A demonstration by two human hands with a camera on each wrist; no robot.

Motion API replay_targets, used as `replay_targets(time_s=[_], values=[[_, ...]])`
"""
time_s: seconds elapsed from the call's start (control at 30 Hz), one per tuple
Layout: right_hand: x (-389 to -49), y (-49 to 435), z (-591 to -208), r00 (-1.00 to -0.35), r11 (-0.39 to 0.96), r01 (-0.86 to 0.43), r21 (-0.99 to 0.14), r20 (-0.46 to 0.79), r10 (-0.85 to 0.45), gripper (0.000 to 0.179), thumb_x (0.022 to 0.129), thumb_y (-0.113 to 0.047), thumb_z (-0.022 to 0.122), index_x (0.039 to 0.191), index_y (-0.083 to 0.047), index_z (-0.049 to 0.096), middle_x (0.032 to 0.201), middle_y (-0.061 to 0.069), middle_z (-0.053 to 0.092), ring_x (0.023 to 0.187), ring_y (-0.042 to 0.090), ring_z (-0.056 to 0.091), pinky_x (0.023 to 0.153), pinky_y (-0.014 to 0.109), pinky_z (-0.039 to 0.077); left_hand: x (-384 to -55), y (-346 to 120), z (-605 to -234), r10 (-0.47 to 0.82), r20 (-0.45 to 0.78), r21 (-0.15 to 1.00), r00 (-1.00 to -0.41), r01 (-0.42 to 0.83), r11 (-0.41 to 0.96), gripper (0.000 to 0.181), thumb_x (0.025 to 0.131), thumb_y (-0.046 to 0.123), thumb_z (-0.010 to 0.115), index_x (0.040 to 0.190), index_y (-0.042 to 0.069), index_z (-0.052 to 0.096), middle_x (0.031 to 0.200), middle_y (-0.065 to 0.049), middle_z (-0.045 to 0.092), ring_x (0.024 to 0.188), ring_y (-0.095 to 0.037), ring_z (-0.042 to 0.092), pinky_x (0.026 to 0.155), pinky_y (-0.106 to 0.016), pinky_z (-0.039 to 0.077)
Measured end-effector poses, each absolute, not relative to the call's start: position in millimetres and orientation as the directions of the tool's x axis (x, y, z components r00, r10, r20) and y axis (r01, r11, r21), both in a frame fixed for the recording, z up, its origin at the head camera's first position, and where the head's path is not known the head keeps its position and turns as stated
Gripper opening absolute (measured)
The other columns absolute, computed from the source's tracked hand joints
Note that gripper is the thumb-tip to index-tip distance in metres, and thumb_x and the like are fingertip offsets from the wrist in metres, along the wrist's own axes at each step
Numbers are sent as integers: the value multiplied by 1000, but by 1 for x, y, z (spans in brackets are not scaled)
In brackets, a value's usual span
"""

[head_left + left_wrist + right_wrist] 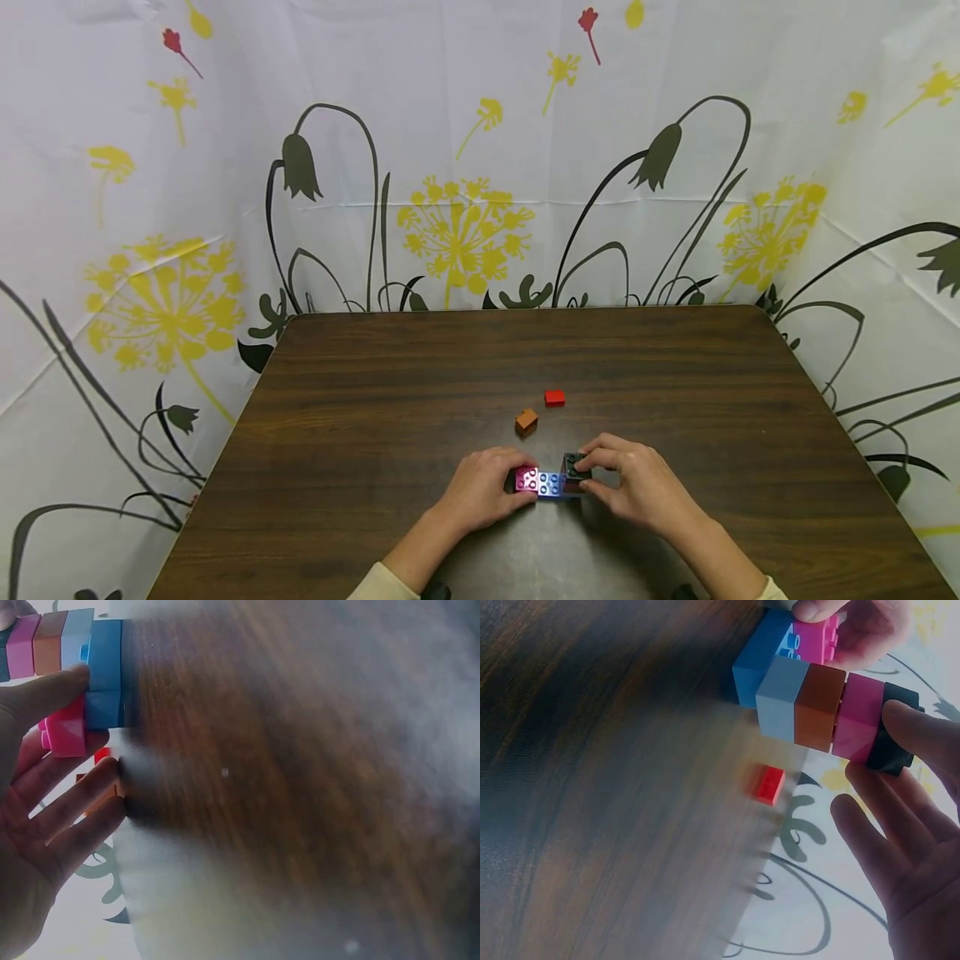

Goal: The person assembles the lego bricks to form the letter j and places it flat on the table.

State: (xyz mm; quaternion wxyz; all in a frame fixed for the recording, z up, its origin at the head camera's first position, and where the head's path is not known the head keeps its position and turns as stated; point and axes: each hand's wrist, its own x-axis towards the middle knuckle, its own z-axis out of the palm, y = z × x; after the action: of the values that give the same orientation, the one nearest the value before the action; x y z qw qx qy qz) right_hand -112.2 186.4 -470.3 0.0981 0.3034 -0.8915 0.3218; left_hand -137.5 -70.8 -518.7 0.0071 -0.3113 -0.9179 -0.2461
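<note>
A long blue brick (761, 664) lies on the table at its near middle. On its left end sits a pink brick (527, 478), which my left hand (483, 492) pinches between thumb and fingers. A tower rises from the right end: a pale blue brick (782, 701), a brown brick (819, 709), a second pink brick (857, 716) and a dark green-black brick (886, 750) on top. My right hand (630, 479) grips this top brick, thumb on one side and fingertips on the other. Blue studs show between the pink brick and the tower.
Beyond the hands, a loose orange-brown brick (527, 421) and a small red brick (554, 398) lie on the dark wooden table (375, 375). A white curtain (480, 100) with printed flowers hangs behind the table's far edge.
</note>
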Motion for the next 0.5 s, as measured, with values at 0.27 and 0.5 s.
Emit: replay_targets(time_s=[0.27,0.5], values=[[-112,188,-472,-793,602,-609,-517,381,-475,25,72,-7,87,90,-20,74,103,-8,68,87,9,67,69,32,56,-138,-70,-518,568,128,451,-813,558,696,35,81,40,79,111,23,72,109,8,69,101,-9,63,84,-36,51],[-112,188,-474,-793,604,-608,-516,363,-489,28,74,-12,86,93,-22,69,102,-12,63,84,5,64,68,31,56,-138,-70,-518,568,125,456,-814,555,696,34,81,39,80,110,23,72,108,9,69,101,-9,63,84,-36,51]])
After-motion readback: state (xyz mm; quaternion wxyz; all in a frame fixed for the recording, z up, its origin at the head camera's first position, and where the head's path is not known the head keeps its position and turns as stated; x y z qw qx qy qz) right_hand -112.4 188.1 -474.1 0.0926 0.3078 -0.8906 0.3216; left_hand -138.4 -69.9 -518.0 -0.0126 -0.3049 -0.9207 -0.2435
